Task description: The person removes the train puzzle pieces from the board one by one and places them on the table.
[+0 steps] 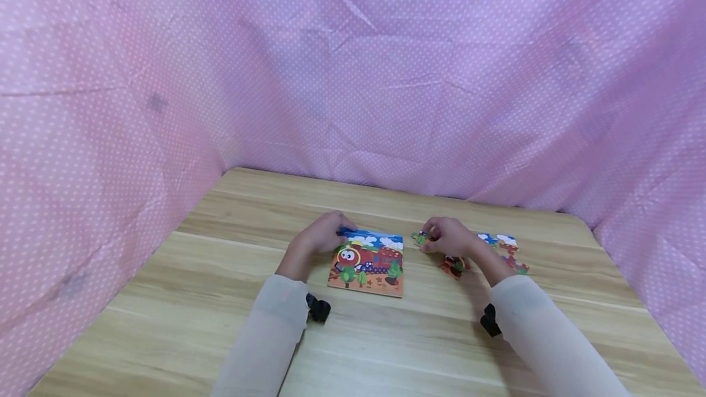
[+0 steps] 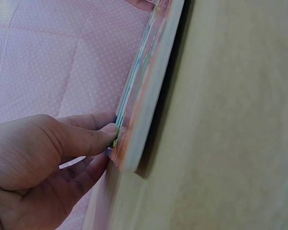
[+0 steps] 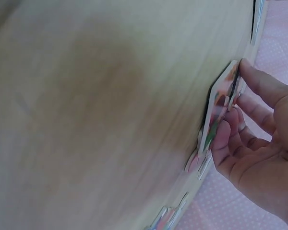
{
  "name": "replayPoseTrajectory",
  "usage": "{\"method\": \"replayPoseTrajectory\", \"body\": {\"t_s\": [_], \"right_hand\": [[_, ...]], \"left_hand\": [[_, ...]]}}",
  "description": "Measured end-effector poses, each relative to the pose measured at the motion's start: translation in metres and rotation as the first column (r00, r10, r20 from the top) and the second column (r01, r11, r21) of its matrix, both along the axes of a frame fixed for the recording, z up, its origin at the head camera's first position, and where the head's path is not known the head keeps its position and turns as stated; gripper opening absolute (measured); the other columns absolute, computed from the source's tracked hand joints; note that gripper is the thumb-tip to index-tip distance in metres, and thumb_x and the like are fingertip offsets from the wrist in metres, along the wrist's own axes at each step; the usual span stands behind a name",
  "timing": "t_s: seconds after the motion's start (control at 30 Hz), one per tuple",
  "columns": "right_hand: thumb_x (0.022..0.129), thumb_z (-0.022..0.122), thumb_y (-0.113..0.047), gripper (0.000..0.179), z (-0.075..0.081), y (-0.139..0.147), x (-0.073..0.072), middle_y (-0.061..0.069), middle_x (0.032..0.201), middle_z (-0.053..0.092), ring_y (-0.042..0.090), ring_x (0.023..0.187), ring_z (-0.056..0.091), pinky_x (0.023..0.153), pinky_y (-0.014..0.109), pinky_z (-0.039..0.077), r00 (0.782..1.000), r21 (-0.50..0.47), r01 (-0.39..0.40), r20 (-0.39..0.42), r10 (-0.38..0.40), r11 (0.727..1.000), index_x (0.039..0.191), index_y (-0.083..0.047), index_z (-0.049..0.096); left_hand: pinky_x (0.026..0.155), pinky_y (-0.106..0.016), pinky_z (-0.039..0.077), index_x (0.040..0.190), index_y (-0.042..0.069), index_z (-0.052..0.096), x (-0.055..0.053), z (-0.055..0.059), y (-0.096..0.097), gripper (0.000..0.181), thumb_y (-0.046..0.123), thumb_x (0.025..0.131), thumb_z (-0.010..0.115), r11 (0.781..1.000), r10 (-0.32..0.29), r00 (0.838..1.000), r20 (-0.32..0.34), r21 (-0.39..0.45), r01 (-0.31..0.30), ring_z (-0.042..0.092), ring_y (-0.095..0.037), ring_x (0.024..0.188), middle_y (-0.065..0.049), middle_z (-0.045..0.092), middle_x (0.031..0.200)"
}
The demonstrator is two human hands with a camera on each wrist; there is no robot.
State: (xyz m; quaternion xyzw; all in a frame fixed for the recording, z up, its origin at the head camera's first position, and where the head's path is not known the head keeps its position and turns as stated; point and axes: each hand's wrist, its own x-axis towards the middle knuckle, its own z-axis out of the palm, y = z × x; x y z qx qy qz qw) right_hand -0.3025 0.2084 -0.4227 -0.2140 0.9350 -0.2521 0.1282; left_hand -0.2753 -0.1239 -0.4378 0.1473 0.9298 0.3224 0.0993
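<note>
A square jigsaw puzzle [image 1: 366, 268] with a cartoon red train, green trees and a blue sky lies on the table. At its upper left corner, my left hand [image 1: 325, 233] pinches the edge between thumb and fingers. The left wrist view shows the thumb [image 2: 103, 135] on the edge of the puzzle [image 2: 146, 91]. To the right of the puzzle, my right hand [image 1: 449, 236] holds a small puzzle piece [image 1: 420, 238] with green on it between thumb and fingertips. An orange-brown piece [image 1: 453, 267] lies below that hand, partly covered by it.
More loose pieces with clouds [image 1: 504, 240] and red and green parts [image 1: 517, 264] lie right of my right forearm. Black devices [image 1: 318, 308] sit at both wrists. The wooden table [image 1: 165, 299] is bordered by a pink dotted cloth [image 1: 386, 90] at the back and sides.
</note>
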Motion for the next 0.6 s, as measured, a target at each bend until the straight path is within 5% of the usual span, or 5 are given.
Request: {"method": "replayPoseTrajectory", "body": {"t_s": [0.6], "right_hand": [[0.092,0.079,-0.02,0.036,-0.0012,-0.0012,0.0018,0.007,0.092,0.059,0.02,0.079,0.053,0.066,0.032,0.045,0.999,-0.012,0.036,0.017,-0.035,0.999,0.121,-0.003,0.066]], "left_hand": [[0.111,-0.048,0.044,0.13,0.013,0.071,-0.0007,-0.0012,-0.0004,0.03,0.009,0.101,0.064,1.0,-0.003,1.0,-0.002,-0.007,0.003,0.055,-0.027,0.127,-0.008,0.062,0.133]]}}
